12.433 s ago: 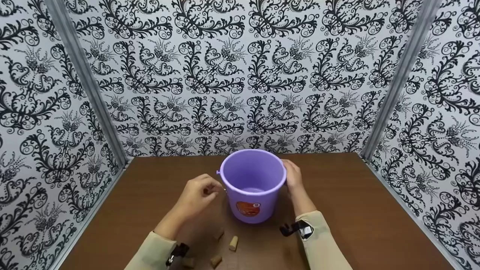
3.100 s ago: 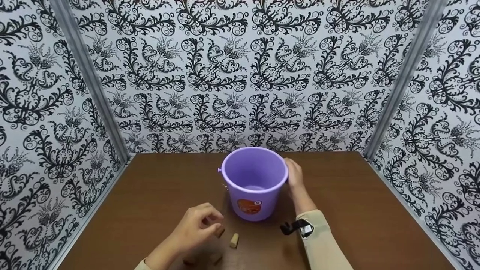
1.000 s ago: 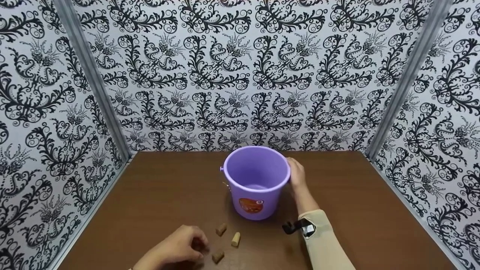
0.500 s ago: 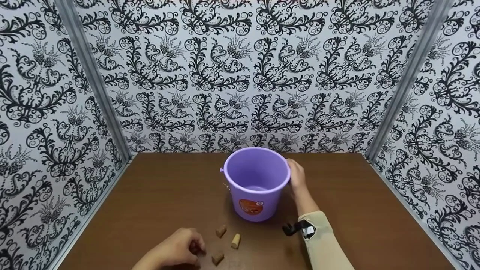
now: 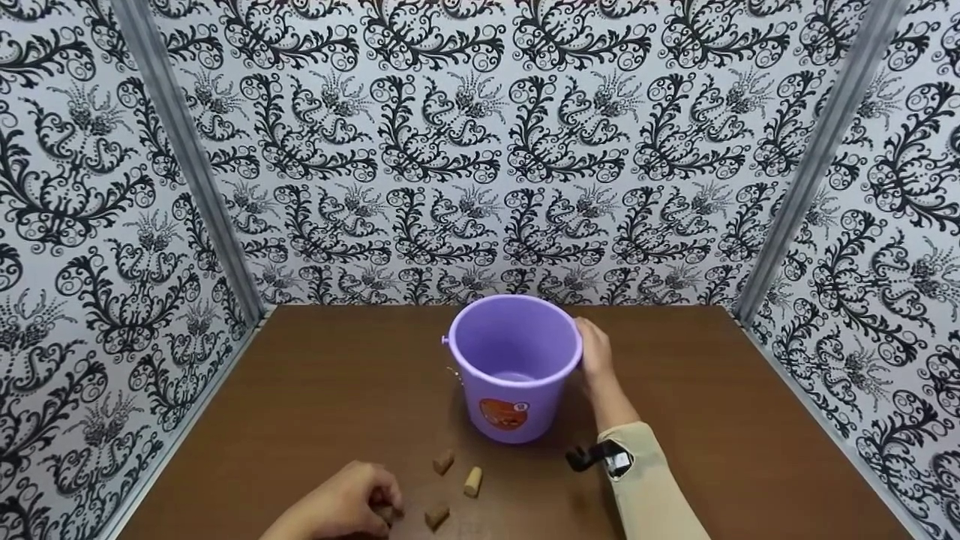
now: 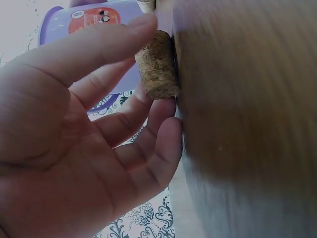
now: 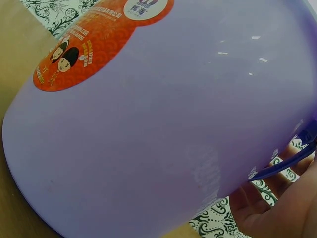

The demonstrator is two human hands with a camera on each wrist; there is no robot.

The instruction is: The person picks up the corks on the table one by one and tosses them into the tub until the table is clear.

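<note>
Smooth plastic bucket [image 7: 173, 124] — glossy (it glints), rough grainy cork [image 6: 157, 67], wood-look tabletop [image 5: 712, 405], matt cloth sleeve [image 5: 651, 480].

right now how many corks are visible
4: one cork inside the curled left hand; three on the table before the purple bucket: a back cork, a paler cork to its right, a front cork. More may be hidden.
</note>
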